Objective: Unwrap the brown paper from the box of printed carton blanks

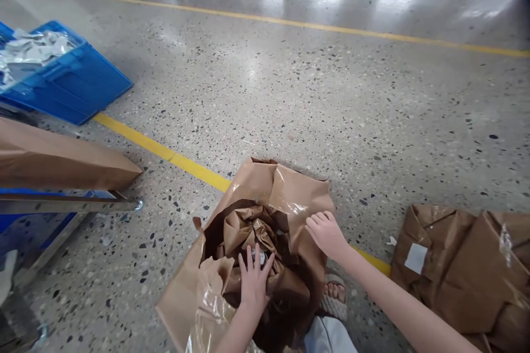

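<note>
In front of you, on the speckled grey stone floor [351,110], is a large brown paper sack [252,176] with its mouth torn open toward you. It sits across a broad yellow floor line [182,161], and glossy clear tape [295,207] crosses its far panel.

Your left hand [253,281] is inside the opening, palm down, with the fingers spread wide over crumpled brown paper [237,227]; it grips nothing that you can see. A small white patch [261,257] shows between your fingers, too covered to identify.

Your right hand [326,234] rests at the sack's right side, fingers bent together against the paper. Your thumb is hidden, so you cannot tell whether it pinches the edge.

Just beside the sack, near your right forearm, is your foot in a woven beige sandal [333,308]. Farther right lies a folded brown paper package [447,270] with a square white label [415,258]. To your left, a long brown paper parcel [62,157] lies above a metal bar [74,206], and beyond it a blue plastic crate [89,80] holds white pieces [43,48].
</note>
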The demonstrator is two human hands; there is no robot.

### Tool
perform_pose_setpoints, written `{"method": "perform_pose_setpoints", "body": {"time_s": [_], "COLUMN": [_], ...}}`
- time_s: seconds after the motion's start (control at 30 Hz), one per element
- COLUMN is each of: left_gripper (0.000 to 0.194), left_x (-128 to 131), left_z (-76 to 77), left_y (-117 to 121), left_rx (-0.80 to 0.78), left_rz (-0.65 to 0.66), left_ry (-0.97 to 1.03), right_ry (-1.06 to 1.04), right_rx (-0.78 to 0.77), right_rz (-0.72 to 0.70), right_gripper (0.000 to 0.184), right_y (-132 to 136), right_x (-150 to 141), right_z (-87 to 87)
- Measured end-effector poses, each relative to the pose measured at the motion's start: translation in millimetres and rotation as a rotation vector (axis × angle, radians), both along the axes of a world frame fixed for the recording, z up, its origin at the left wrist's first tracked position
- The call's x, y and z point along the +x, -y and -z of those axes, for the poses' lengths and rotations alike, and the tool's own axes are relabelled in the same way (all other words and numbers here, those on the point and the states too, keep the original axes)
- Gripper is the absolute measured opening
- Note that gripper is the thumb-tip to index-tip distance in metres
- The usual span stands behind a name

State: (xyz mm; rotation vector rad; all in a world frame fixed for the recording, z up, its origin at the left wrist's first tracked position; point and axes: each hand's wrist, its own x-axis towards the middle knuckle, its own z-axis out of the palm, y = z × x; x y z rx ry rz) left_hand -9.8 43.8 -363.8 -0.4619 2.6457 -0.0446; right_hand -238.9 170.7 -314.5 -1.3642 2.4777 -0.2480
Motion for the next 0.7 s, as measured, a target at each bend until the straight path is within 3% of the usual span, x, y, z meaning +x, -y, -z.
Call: {"method": "perform_pose_setpoints", "body": {"time_s": [0.1, 0.17, 0.2, 0.3, 0.37, 0.47, 0.53, 0.63, 0.7], "left_gripper": [0.108, 0.099, 0.097, 0.109, 0.119, 0.090, 0.074, 0.081, 0.084], "left_x": [-1.9, -4.8, -6.6, -12.3, -16.0, -22.4, -27.8, -36.3, -40.4], "left_z": [-8.0, -17.7, -23.6, -38.4, -39.6, -24.2, -8.0, 10.3, 12.7], "left_y": [3.8, 3.6, 2.2, -6.1, -11.5, -9.5, -1.3, 9.9, 10.5], "left_rx": [0.053, 0.107, 0.131, 0.148, 0.048, -0.175, -0.233, -0.203, -0.182], "left_rz": [-0.024, -0.023, -0.020, -0.003, 0.007, -0.008, -0.023, -0.016, -0.021], "left_ry": [-0.004, -0.003, 0.002, -0.007, -0.025, 0.000, 0.040, 0.098, 0.131], "right_ry": [-0.018, -0.052, -0.076, -0.139, -0.157, -0.156, -0.132, -0.065, -0.004], "right_rx": [-0.087, -0.114, -0.099, 0.022, 0.092, 0.129, 0.148, 0.180, 0.182], "right_rz": [0.110, 0.160, 0.148, 0.072, 0.105, 0.220, 0.250, 0.329, 0.408], "right_gripper": [0.032, 0.021, 0.024, 0.062, 0.065, 0.049, 0.040, 0.035, 0.031], "right_y": [-3.9, -1.6, 2.1, 21.9, 36.7, 47.4, 43.2, 24.4, 9.3], "right_x": [7.4, 16.8, 21.9, 32.3, 30.4, 13.4, -1.9, -17.4, -17.1], "right_z": [-24.2, -21.4, -14.4, 17.9, 38.6, 57.3, 61.5, 58.3, 51.7]}}
